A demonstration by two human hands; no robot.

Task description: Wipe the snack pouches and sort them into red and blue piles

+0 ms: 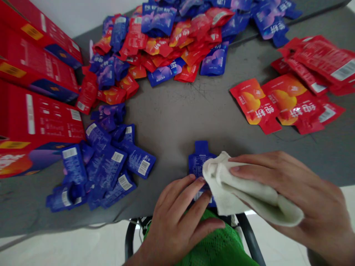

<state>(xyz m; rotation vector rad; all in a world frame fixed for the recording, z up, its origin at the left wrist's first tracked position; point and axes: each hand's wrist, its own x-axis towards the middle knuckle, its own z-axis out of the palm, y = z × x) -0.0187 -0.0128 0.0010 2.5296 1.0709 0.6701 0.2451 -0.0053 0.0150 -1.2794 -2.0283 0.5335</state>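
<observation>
A blue pouch (201, 161) lies on the grey table near its front edge, its printed back facing up. The fingers of my left hand (180, 216) are stretched out and rest on the pouch's lower left part. My right hand (291, 195) is closed on a folded white cloth (227, 184). That cloth reaches over the right side of the pouch and hides part of it. To the left of my left hand lies a pile of blue pouches (105, 166), several with barcodes up.
Red boxes (41, 122) stand along the left edge. A heap of mixed red and blue pouches (163, 48) spreads across the back. Red pouches (302, 99) lie in a group at the right. Below the table edge show green clothing (213, 244) and a dark chair frame (251, 236).
</observation>
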